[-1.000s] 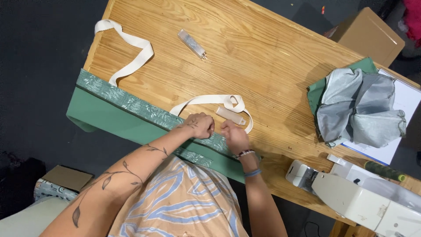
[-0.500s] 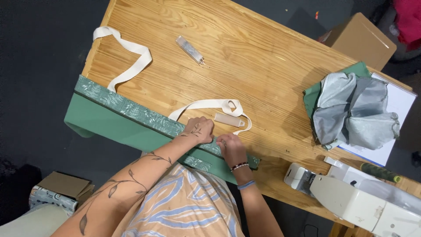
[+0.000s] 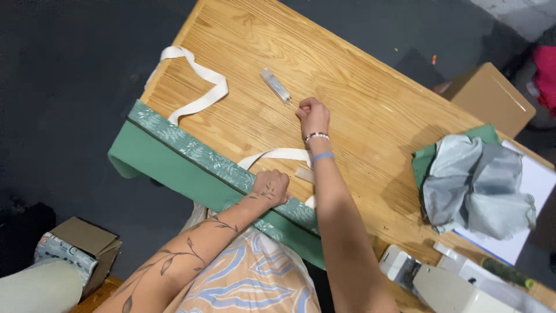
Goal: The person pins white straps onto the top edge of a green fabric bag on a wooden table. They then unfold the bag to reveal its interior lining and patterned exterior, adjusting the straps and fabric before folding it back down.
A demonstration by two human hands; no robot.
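- The left hand rests as a loose fist on the patterned band of the green fabric piece with a leaf-print border, pinning it at the near edge of the light wooden table. The hand presses down and does not appear to grip anything.
- The right hand is extended to the far middle of the table, fingers curled nearly shut, with the fingertips just beside the small clear plastic tube. Whether the fingers already pinch the tube's near tip, or some small item next to it, cannot be told from this view.
- The green fabric piece lies along the near-left edge of the table and hangs over it. One cream webbing strap loops toward the far left; a second cream strap arcs between the two hands.
- Step in hand, by judgement: fetching a small tool while the fabric is held in place.
- The next move calls for a secure fingertip grip on the tube, with steady left-hand pressure so the fabric does not slip off the edge.
- At the right lie a crumpled grey cloth and, nearer, a white sewing machine, well apart from both hands.
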